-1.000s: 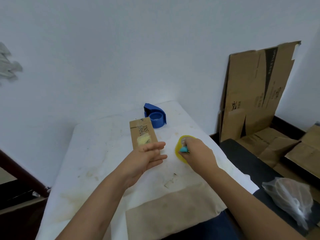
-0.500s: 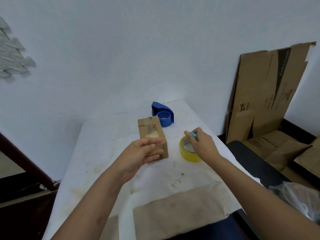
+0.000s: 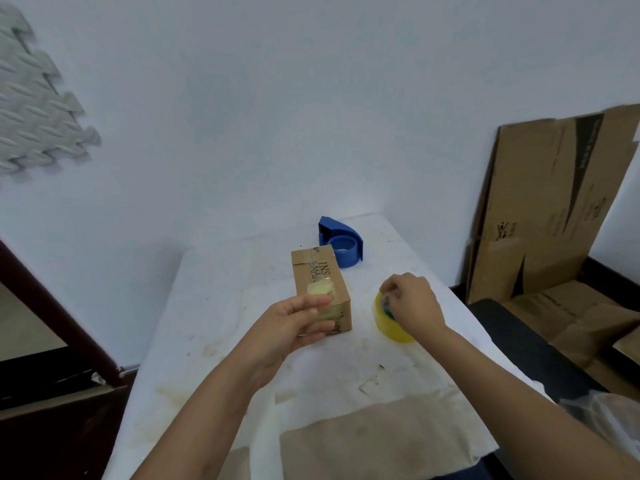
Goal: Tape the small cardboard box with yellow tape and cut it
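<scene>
The small cardboard box (image 3: pixel 320 287) lay lengthwise on the white table (image 3: pixel 214 306), its near end held by the left hand (image 3: pixel 294 327). That hand was half closed, the fingers (image 3: pixel 311 303) curled over the box's top and near corner, the thumb hidden behind it. Just right of the box stood the yellow tape roll (image 3: pixel 391 325), upright on its edge. The right hand (image 3: pixel 414 304) was bent over the top of the roll, fingertips pinched together at its rim; whether they had hold of the tape's loose end could not be told, and something small and teal showed blurred under the fingers.

Half a second before, the left hand gripped the box in much the same way, while the right hand had since curled further over the roll. A second before, the box lay flat and untouched, the left hand open beside it.

The box was brown with dark lettering along its top, a pale yellowish patch of tape near the middle, and clear tape across the far end.

Beyond the box, toward the wall, sat a blue tape dispenser (image 3: pixel 341 245). Well right of the box, flattened cardboard sheets (image 3: pixel 550 206) leaned against the wall.
</scene>
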Available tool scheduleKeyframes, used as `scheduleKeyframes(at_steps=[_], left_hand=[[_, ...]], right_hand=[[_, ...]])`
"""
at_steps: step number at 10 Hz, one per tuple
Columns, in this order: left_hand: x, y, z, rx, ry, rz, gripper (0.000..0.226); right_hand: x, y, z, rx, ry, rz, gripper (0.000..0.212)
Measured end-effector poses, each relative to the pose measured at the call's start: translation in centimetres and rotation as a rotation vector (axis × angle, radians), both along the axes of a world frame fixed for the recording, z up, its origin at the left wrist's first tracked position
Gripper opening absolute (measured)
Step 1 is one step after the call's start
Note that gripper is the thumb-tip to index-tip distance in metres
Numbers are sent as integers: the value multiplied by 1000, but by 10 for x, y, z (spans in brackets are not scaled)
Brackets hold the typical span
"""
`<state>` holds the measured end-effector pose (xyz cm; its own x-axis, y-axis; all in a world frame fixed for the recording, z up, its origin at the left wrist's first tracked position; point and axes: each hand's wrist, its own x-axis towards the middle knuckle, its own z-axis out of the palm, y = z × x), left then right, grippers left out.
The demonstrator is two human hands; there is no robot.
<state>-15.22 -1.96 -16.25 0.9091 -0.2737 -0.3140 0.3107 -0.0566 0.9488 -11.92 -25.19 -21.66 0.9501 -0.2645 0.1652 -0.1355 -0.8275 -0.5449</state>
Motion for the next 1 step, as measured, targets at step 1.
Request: scheduleKeyframes(at_steps=[1], left_hand=[[-1,2,-2,29,17,3,30]], right_hand=[[3,12,11,168,-164,31,31]])
